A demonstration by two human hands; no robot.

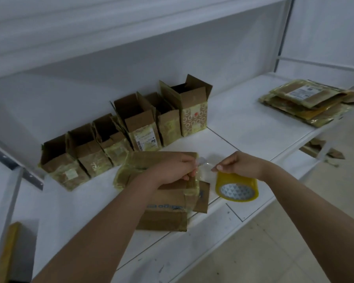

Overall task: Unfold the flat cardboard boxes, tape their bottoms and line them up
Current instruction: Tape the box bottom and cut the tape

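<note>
A brown cardboard box (pixel 166 207) lies on the white shelf (pixel 243 123) in front of me, its taped end turned up. My left hand (pixel 172 170) rests on that end and pinches the clear tape strip (pixel 204 163). My right hand (pixel 239 164) grips the yellow tape roll (pixel 236 186) just right of the box, and the strip stretches between both hands. Several opened boxes (pixel 131 127) stand in a row along the back wall. A stack of flat boxes (pixel 302 101) lies at the shelf's far right.
An upper shelf (pixel 131 23) hangs overhead. A grey metal upright (pixel 2 217) stands at the left. Cardboard scraps (pixel 323 152) lie on the lower level at the right, and tiled floor (pixel 294 242) shows past the shelf's front edge.
</note>
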